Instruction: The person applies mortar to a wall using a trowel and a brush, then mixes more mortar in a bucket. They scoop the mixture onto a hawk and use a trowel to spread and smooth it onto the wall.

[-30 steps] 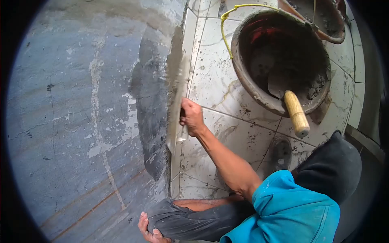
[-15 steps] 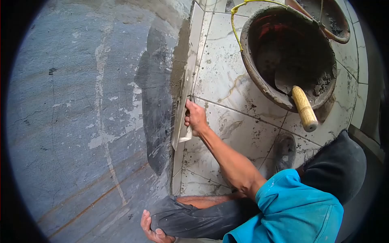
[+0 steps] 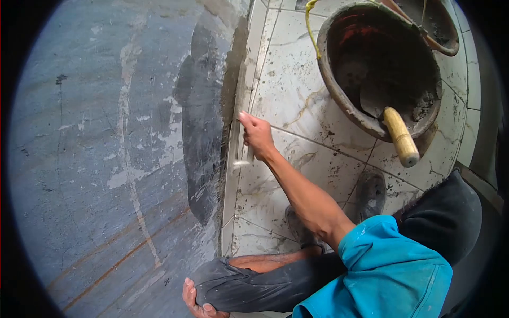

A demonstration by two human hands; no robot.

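My right hand (image 3: 258, 137) is closed round the handle of a long flat trowel (image 3: 242, 100), whose blade lies along the top of the white skirting at the foot of the grey wall (image 3: 95, 159). A band of wet, darker mortar (image 3: 231, 79) runs up the wall beside the blade. My left hand (image 3: 197, 302) rests at my bent knee, fingers apart and curving round it, holding nothing that shows.
A mortar bucket (image 3: 344, 100) with a yellow handle stands on the marble-look tiles (image 3: 297, 153). A wooden-handled trowel (image 3: 400, 137) leans over its rim. Behind it is a second bucket (image 3: 450, 49). My shoes (image 3: 371, 196) are on the floor.
My right hand has moved slightly up the view, and the trowel's blade has turned more edge-on against the wall. The view has shifted a little. My left hand stays at the knee.
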